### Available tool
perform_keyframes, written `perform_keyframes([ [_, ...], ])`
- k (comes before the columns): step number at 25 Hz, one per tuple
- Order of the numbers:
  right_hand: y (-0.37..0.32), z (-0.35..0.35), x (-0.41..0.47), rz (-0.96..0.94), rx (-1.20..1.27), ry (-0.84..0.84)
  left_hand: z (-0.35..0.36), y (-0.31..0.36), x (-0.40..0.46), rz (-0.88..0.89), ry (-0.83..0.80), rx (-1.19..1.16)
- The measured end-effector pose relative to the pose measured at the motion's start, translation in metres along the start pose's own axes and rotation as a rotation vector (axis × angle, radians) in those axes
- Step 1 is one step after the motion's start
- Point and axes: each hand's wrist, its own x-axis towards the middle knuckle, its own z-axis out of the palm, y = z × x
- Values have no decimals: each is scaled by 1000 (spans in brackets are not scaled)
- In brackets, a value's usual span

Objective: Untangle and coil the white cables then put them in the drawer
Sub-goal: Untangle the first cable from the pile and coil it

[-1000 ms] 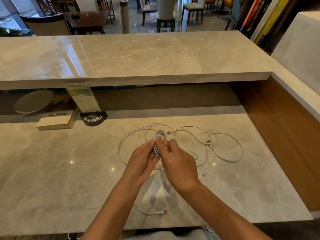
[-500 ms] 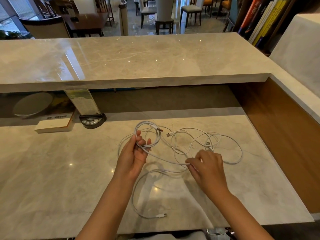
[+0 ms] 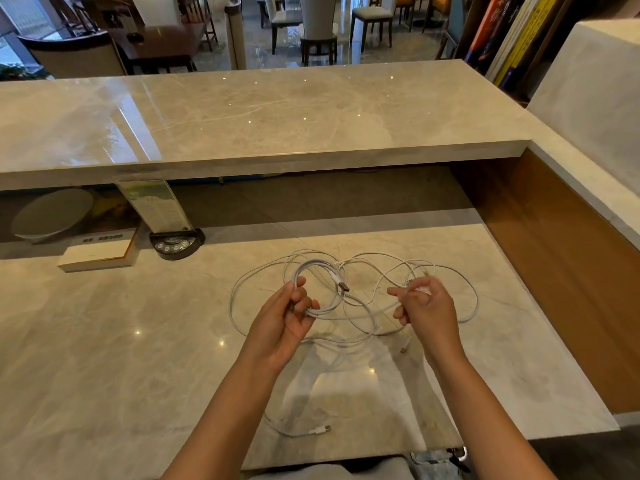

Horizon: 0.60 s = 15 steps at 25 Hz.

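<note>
Holding a small coil (image 3: 317,287) of white cable above the table (image 3: 104,358), the left hand (image 3: 282,318) has its fingers (image 3: 300,299) curled round the near side of the loops, thumb up against them. A plug (image 3: 341,284) on the coil's end sticks out at its right side. The right hand (image 3: 424,308) is raised just right of it, palm turned down, thumb and forefinger pinched together near a strand; motion blur there hides whether the strand is really between them, and the other fingers are loosely bent. The rest of the cables (image 3: 408,282) lie in a loose tangle on the table behind and between the 2 hands, with wide loops reaching left and right. 1 free end with a connector (image 3: 320,430) lies near the table's front edge, between the forearms, and another small connector (image 3: 404,347) lies just beside the right wrist. At the back left stand a clear sign holder (image 3: 154,206) on a dark round base (image 3: 176,242) and, beside it, a white box (image 3: 98,252). A raised counter (image 3: 259,112) runs across behind.
</note>
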Motion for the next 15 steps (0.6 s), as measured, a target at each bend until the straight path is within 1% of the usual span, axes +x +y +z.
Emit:
perform_keyframes([
  [3,-9,6,-1,-62,-175,-59,2,-6,-3,-50,-22,-9],
  [7,-14,21,-5,-54,-378,-326,7,-11,-6,-123,-75,96],
  [9,-17,24,-8,-68,-334,-429,7,-13,-5,-139,-72,97],
  [13,-23,19,-13,-75,-44,-520,5,-10,-4,-153,-47,97],
  [15,-21,18,-14,-157,-68,-576,5,-11,-3,-156,-28,96],
])
